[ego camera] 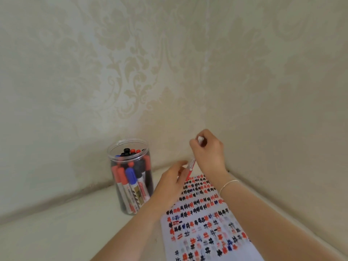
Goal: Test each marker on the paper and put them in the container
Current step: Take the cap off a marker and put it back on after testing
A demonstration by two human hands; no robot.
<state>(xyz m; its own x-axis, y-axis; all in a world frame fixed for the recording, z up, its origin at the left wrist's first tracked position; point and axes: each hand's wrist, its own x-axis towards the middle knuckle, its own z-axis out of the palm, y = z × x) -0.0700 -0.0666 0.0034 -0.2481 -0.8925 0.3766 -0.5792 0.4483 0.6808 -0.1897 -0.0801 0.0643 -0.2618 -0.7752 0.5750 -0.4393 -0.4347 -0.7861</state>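
My right hand (209, 153) grips a white marker with red print (192, 163), held nearly upright above the far end of the paper (212, 240). My left hand (172, 180) pinches the marker's red lower end, where the cap sits. The paper is covered with rows of red, black and blue test marks. A clear plastic container (130, 176) stands to the left of my hands, holding several red, blue and black markers upright.
The white surface (56, 232) meets patterned cream wallpaper on the far and right sides, forming a corner just behind my hands. A thin bracelet circles my right wrist (228, 184).
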